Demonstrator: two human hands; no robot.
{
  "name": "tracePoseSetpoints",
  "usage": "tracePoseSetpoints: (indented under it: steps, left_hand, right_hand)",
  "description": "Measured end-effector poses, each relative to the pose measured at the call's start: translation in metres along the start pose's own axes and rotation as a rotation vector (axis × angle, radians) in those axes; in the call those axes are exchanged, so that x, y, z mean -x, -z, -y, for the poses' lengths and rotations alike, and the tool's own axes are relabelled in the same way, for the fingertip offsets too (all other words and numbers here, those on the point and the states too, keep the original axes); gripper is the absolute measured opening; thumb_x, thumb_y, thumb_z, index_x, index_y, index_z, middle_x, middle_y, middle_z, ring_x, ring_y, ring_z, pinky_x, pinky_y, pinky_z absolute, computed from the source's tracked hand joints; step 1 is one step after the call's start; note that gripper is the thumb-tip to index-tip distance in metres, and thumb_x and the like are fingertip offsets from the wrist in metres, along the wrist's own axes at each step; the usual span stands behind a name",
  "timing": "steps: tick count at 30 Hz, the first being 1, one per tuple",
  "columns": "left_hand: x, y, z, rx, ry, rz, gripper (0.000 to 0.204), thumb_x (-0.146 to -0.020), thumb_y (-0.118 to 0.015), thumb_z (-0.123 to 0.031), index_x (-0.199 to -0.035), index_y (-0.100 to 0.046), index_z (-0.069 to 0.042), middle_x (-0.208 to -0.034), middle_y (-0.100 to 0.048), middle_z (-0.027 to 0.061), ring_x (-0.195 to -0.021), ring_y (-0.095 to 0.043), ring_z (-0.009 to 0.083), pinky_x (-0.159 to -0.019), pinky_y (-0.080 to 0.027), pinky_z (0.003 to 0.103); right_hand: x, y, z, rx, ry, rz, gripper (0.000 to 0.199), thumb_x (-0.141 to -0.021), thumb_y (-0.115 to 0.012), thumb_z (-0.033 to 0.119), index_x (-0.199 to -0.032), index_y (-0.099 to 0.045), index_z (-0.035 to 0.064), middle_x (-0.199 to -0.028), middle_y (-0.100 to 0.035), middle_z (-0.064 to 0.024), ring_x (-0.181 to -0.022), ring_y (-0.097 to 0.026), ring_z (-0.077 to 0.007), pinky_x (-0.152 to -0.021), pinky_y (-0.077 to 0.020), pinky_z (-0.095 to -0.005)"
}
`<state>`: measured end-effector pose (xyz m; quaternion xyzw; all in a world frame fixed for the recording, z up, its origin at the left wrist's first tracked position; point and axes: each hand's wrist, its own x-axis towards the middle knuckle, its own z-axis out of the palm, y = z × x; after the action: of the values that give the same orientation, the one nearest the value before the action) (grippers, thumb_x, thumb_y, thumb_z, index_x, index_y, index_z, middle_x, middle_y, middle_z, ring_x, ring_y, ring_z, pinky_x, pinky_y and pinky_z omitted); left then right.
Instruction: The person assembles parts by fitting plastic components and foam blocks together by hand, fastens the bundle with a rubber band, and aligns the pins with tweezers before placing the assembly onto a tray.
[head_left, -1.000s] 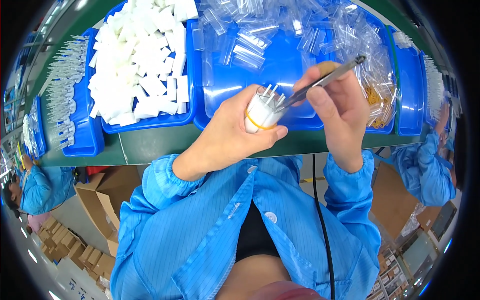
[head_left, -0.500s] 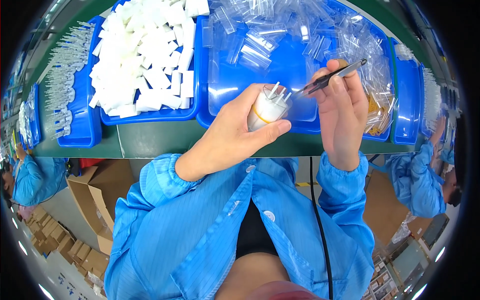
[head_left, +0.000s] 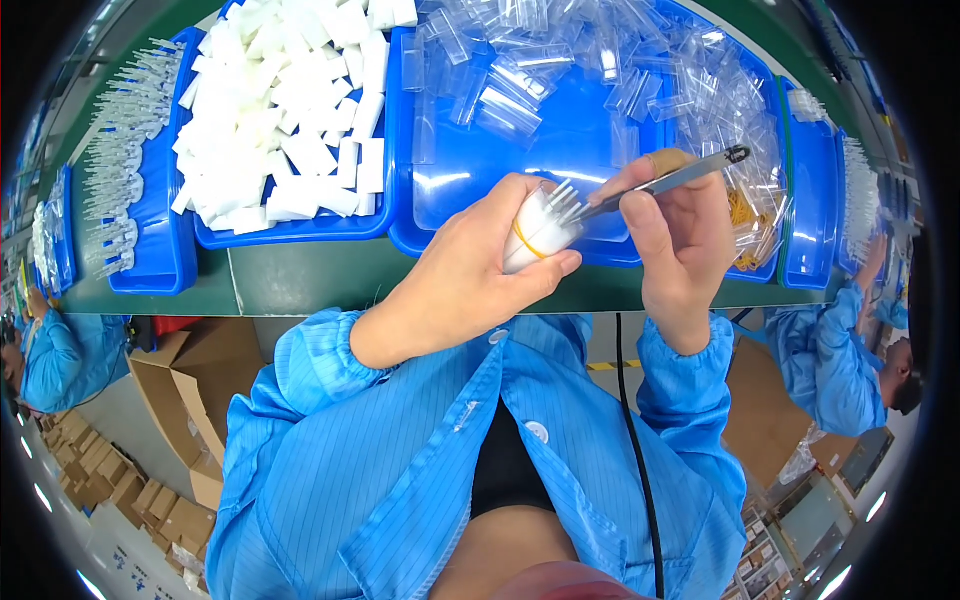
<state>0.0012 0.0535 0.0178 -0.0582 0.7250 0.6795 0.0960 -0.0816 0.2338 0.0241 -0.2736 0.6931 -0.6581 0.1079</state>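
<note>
My left hand is wrapped round a white cylinder in a clear sleeve with a yellow rubber band about it. Several thin white rods stick out of the cylinder's upper end, which tilts toward the right. Between thumb and fingers of my right hand is a pair of dark tweezers, slanting down to the left. Their tips are at the rods; I cannot tell whether they grip one.
Ahead stand a blue tray of white blocks and a blue tray of clear plastic pieces. Rubber bands lie in the right tray. Racks of thin white parts are at far left. Co-workers in blue sit at both sides.
My right hand has brought the tweezers left to the rods. The cylinder has tilted a little more to the right, and more rods show at its end.
</note>
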Motion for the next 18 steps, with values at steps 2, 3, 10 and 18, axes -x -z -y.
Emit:
tracePoseSetpoints:
  steps: [2,3,10,18]
  left_hand:
    - [0.001,0.0,0.001,-0.028,-0.033,-0.032,0.044,-0.083,-0.076,-0.016,-0.119,-0.055,-0.003,-0.103,-0.061,0.0081,-0.092,-0.06,0.0148,-0.082,-0.049,0.029]
    - [0.001,0.0,0.001,-0.056,-0.066,-0.058,0.045,-0.082,-0.078,-0.015,-0.119,-0.055,-0.003,-0.104,-0.062,0.0088,-0.093,-0.061,0.0151,-0.083,-0.049,0.029]
    - [-0.002,-0.001,0.005,-0.14,-0.161,-0.124,0.049,-0.076,-0.083,-0.009,-0.116,-0.056,-0.002,-0.103,-0.065,0.0082,-0.094,-0.065,0.0165,-0.085,-0.051,0.029]
    - [-0.003,-0.003,0.007,-0.242,-0.156,-0.125,0.045,-0.077,-0.082,-0.011,-0.114,-0.058,-0.004,-0.101,-0.065,0.0122,-0.09,-0.066,0.023,-0.079,-0.053,0.032]
  right_hand:
    - [-0.003,0.001,0.0,-0.052,-0.047,0.006,0.027,-0.097,-0.06,0.011,-0.119,-0.052,-0.0019,-0.102,-0.066,-0.0133,-0.095,-0.066,-0.0177,-0.085,-0.053,-0.031]
    - [-0.005,0.002,0.001,-0.103,-0.095,0.008,0.026,-0.097,-0.06,0.01,-0.119,-0.052,-0.0021,-0.101,-0.066,-0.0132,-0.095,-0.066,-0.018,-0.085,-0.0528,-0.031]
    - [-0.006,0.004,-0.005,-0.327,-0.077,-0.123,0.025,-0.096,-0.059,0.009,-0.118,-0.053,-0.0018,-0.099,-0.067,-0.0134,-0.094,-0.066,-0.0182,-0.085,-0.0524,-0.0307]
    - [0.001,-0.003,-0.006,-0.263,-0.095,-0.041,0.026,-0.096,-0.061,0.009,-0.118,-0.052,-0.0022,-0.102,-0.066,-0.0145,-0.096,-0.065,-0.0185,-0.09,-0.052,-0.032]
